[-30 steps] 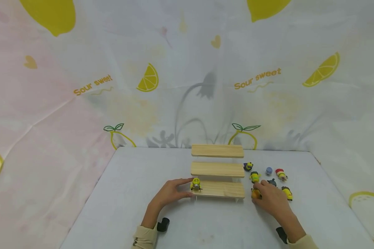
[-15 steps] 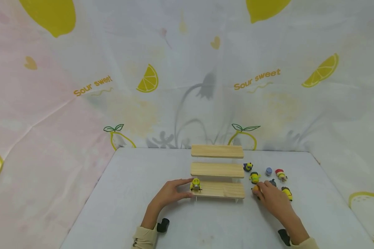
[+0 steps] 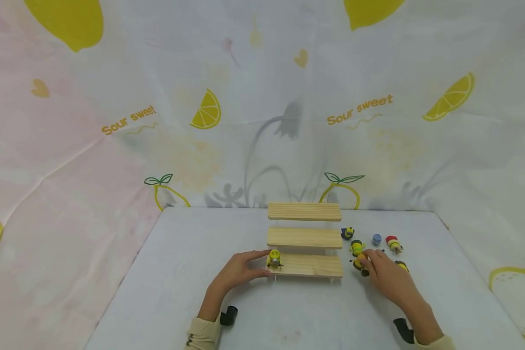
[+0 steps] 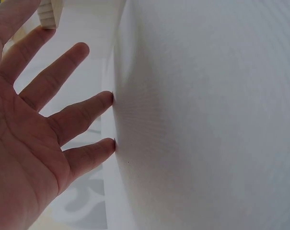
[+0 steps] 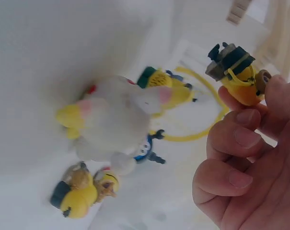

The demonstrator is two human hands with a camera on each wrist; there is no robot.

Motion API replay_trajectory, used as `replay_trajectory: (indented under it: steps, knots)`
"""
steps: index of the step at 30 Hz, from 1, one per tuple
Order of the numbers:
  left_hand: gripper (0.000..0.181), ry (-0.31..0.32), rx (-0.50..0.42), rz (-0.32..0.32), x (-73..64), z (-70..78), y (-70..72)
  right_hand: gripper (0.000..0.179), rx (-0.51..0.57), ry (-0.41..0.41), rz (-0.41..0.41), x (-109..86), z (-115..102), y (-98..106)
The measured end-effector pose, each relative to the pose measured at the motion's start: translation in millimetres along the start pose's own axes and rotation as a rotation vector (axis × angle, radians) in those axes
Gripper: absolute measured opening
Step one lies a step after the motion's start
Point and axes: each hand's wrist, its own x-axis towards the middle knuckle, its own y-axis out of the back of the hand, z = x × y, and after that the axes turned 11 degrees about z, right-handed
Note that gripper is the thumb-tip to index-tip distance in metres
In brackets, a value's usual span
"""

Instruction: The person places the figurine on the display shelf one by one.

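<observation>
"One yellow toy (image 5: 241, 76) is pinched by the right hand (image 3: 387, 279). Where along the fingers is it held?"

"Right at the tips. It is clamped between thumb and forefinger, its dark end turned away from the palm, and the other fingers are curled."

"What is found around it?"

"A green figure (image 3: 357, 248) is seen just behind. Another figure (image 3: 401, 265), also yellow, is partly covered by the hand. Farther back, a red-capped figure (image 3: 394, 244) and a blue figure (image 3: 377, 239) are set near each other."

"And the left hand (image 3: 236, 271)?"

"Its fingers are spread apart. The left end of the lowest shelf (image 3: 312, 266) is bracketed by thumb and forefinger, and the wood is touched by the forefinger's tip. A yellow-and-grey figure (image 3: 274, 258) is stood on that end."

"And beyond?"

"A middle shelf (image 3: 304, 237) and a top shelf (image 3: 304, 211) are stepped up behind. Everything is carried by a white table (image 3: 210, 233), backed by a lemon-printed cloth (image 3: 253, 146)."
</observation>
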Motion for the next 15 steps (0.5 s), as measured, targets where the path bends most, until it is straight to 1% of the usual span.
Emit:
replay_trajectory:
  steps: [5, 10, 15]
  knots:
    - [0.064, 0.003, -0.007, 0.003, -0.2, -1.2, -0.2, 0.032, 0.011, 0.014, 0.038, -1.6, -8.3, 7.2]
    - [0.064, 0.005, -0.009, 0.002, -0.5, -1.9, -0.6, 0.032, 0.034, 0.029, 0.059, -3.0, -20.7, 14.7]
    - [0.065, -0.009, 0.009, 0.002, 0.4, -2.0, -0.5, 0.029, 0.067, 0.050, 0.077, -2.5, -32.5, 18.5]
